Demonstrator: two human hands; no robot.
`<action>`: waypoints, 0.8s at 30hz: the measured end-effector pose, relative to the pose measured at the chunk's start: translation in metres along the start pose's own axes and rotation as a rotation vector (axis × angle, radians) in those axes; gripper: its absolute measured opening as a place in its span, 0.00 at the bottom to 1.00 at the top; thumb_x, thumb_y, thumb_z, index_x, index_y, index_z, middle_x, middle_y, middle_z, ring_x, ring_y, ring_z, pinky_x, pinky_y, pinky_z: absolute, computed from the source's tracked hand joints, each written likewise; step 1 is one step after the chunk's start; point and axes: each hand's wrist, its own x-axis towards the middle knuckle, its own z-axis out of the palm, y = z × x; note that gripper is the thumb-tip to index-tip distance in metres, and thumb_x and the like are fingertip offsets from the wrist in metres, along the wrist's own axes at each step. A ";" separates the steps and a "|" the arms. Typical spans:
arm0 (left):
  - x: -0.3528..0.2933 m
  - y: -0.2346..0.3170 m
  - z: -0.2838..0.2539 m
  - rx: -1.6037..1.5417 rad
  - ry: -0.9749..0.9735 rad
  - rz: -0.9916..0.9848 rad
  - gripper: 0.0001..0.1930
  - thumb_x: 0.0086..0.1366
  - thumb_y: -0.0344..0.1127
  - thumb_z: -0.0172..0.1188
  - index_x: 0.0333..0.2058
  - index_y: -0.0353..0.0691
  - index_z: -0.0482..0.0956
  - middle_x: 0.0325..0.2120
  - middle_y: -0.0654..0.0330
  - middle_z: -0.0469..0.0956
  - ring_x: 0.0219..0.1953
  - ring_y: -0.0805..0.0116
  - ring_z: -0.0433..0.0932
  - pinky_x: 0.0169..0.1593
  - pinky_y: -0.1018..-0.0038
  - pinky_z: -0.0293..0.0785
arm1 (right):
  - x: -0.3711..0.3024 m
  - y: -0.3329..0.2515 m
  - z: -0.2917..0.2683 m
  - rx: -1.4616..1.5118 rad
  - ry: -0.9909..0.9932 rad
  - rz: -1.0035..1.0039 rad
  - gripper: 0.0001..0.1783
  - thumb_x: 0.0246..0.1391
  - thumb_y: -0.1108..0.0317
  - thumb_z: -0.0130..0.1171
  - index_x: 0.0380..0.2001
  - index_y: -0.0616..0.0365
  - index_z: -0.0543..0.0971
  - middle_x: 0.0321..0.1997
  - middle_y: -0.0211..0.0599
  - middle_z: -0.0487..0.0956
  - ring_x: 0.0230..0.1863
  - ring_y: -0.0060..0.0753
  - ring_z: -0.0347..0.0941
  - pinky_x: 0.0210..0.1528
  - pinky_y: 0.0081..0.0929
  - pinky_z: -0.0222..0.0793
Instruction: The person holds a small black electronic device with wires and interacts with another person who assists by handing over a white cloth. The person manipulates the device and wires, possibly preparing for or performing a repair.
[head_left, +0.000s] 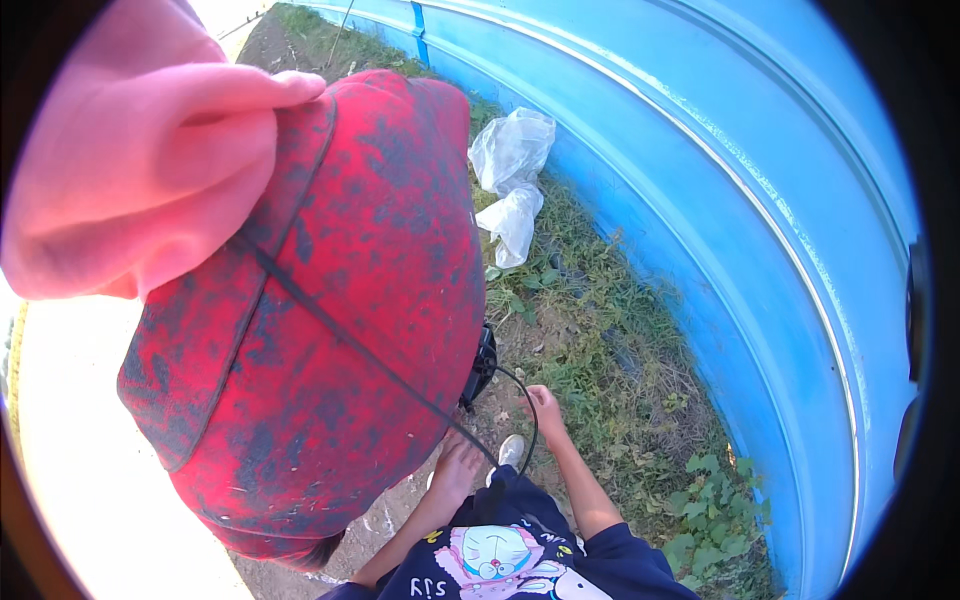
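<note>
Could snag the cable (534, 432) by the black device (482, 366), right of the red cloth (390, 250), if tugged; see right hand (545, 412) half-curled, left hand (456, 464) loosely extended, both beside the cloth; unsure of either grip.

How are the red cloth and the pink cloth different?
The red cloth has dark grey patches, while the pink cloth looks plain. The red cloth bulges out smoothly, but the pink cloth hangs in soft folds. The red cloth fills more of the picture than the pink cloth. They touch each other.
</note>
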 end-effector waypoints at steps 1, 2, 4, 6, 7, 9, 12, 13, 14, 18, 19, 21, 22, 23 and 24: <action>0.008 -0.002 0.007 -0.021 0.098 0.041 0.20 0.69 0.35 0.52 0.58 0.48 0.65 0.55 0.58 0.70 0.57 0.63 0.70 0.58 0.65 0.68 | 0.013 -0.010 -0.009 0.042 -0.004 -0.016 0.10 0.62 0.66 0.52 0.42 0.59 0.76 0.32 0.29 0.79 0.29 0.15 0.70 0.30 0.16 0.65; 0.014 -0.003 0.013 -0.052 0.083 0.087 0.20 0.69 0.35 0.52 0.59 0.49 0.64 0.56 0.59 0.69 0.58 0.62 0.69 0.58 0.65 0.68 | 0.022 -0.022 -0.014 0.106 -0.018 -0.097 0.11 0.61 0.66 0.53 0.43 0.60 0.76 0.34 0.30 0.80 0.30 0.14 0.69 0.31 0.16 0.65; 0.022 -0.005 0.023 -0.053 0.102 0.179 0.22 0.70 0.35 0.51 0.61 0.51 0.62 0.57 0.60 0.67 0.60 0.62 0.67 0.60 0.65 0.66 | 0.043 -0.053 -0.014 0.173 -0.122 -0.232 0.13 0.61 0.66 0.52 0.47 0.60 0.75 0.38 0.33 0.80 0.32 0.17 0.70 0.35 0.19 0.67; 0.024 -0.010 0.026 -0.006 0.098 0.241 0.23 0.72 0.39 0.48 0.64 0.53 0.58 0.59 0.61 0.66 0.61 0.62 0.66 0.62 0.65 0.63 | 0.060 -0.087 -0.003 0.143 -0.194 -0.422 0.16 0.61 0.66 0.53 0.49 0.60 0.75 0.42 0.34 0.80 0.34 0.20 0.71 0.37 0.22 0.69; 0.026 -0.012 0.027 0.020 0.101 0.256 0.23 0.72 0.40 0.47 0.64 0.53 0.57 0.59 0.61 0.66 0.62 0.62 0.66 0.63 0.65 0.62 | 0.063 -0.100 0.004 0.147 -0.237 -0.540 0.17 0.61 0.66 0.54 0.51 0.60 0.74 0.43 0.35 0.79 0.35 0.21 0.71 0.38 0.23 0.70; 0.036 -0.014 0.027 0.024 0.140 0.264 0.18 0.73 0.44 0.44 0.59 0.52 0.64 0.58 0.61 0.68 0.61 0.63 0.67 0.62 0.67 0.63 | 0.066 -0.122 0.017 0.022 -0.312 -0.549 0.18 0.60 0.67 0.55 0.52 0.59 0.74 0.45 0.36 0.78 0.36 0.24 0.72 0.41 0.25 0.70; 0.053 -0.011 0.024 -0.025 0.161 0.184 0.12 0.73 0.46 0.46 0.50 0.52 0.67 0.56 0.61 0.70 0.57 0.65 0.69 0.56 0.69 0.66 | 0.065 -0.137 0.029 -0.186 -0.310 -0.596 0.19 0.56 0.68 0.60 0.52 0.57 0.74 0.45 0.37 0.76 0.36 0.28 0.72 0.41 0.26 0.70; 0.058 -0.009 0.025 -0.074 0.170 0.186 0.08 0.72 0.46 0.47 0.42 0.52 0.69 0.47 0.62 0.74 0.47 0.69 0.73 0.46 0.72 0.69 | 0.063 -0.137 0.032 -0.175 -0.292 -0.599 0.20 0.55 0.68 0.61 0.51 0.57 0.74 0.44 0.37 0.75 0.36 0.28 0.72 0.41 0.26 0.70; 0.060 -0.005 0.025 0.016 0.156 0.219 0.08 0.72 0.46 0.49 0.41 0.51 0.69 0.43 0.63 0.74 0.43 0.71 0.73 0.42 0.73 0.69 | 0.062 -0.137 0.033 -0.155 -0.264 -0.602 0.20 0.55 0.68 0.61 0.51 0.57 0.74 0.44 0.38 0.75 0.36 0.29 0.72 0.41 0.26 0.70; 0.058 0.003 0.030 0.287 0.208 0.250 0.10 0.70 0.46 0.54 0.38 0.46 0.71 0.25 0.68 0.69 0.25 0.78 0.69 0.26 0.79 0.64 | 0.056 -0.129 0.036 -0.210 -0.240 -0.616 0.22 0.55 0.67 0.61 0.53 0.55 0.73 0.46 0.39 0.74 0.42 0.33 0.70 0.43 0.29 0.69; 0.057 0.004 0.030 0.294 0.212 0.236 0.10 0.71 0.46 0.52 0.38 0.46 0.70 0.23 0.69 0.68 0.24 0.79 0.68 0.25 0.79 0.63 | 0.056 -0.127 0.036 -0.224 -0.242 -0.562 0.22 0.55 0.67 0.61 0.54 0.53 0.73 0.47 0.38 0.74 0.45 0.36 0.69 0.46 0.31 0.68; 0.057 0.006 0.025 0.367 0.246 0.210 0.10 0.72 0.46 0.51 0.38 0.47 0.70 0.21 0.70 0.66 0.21 0.80 0.67 0.23 0.80 0.61 | 0.056 -0.127 0.036 -0.185 -0.239 -0.571 0.22 0.56 0.66 0.60 0.54 0.52 0.73 0.48 0.39 0.74 0.46 0.37 0.69 0.48 0.32 0.67; 0.058 0.007 0.020 0.432 0.275 0.195 0.10 0.72 0.46 0.50 0.38 0.47 0.70 0.21 0.70 0.66 0.21 0.80 0.66 0.23 0.81 0.61 | 0.055 -0.127 0.037 -0.163 -0.230 -0.550 0.22 0.56 0.66 0.60 0.54 0.52 0.73 0.48 0.39 0.74 0.47 0.37 0.69 0.48 0.32 0.67; 0.060 0.007 0.014 0.479 0.299 0.169 0.10 0.73 0.46 0.49 0.38 0.47 0.70 0.20 0.70 0.65 0.20 0.80 0.66 0.22 0.81 0.60 | 0.054 -0.127 0.037 -0.178 -0.216 -0.541 0.21 0.57 0.66 0.59 0.54 0.52 0.73 0.50 0.38 0.74 0.49 0.38 0.69 0.50 0.33 0.67; 0.062 0.007 0.005 0.528 0.277 0.193 0.11 0.72 0.47 0.49 0.37 0.47 0.70 0.20 0.70 0.65 0.20 0.80 0.66 0.22 0.81 0.60 | 0.053 -0.127 0.038 -0.182 -0.204 -0.554 0.21 0.57 0.66 0.59 0.54 0.52 0.73 0.51 0.38 0.74 0.49 0.38 0.69 0.50 0.33 0.67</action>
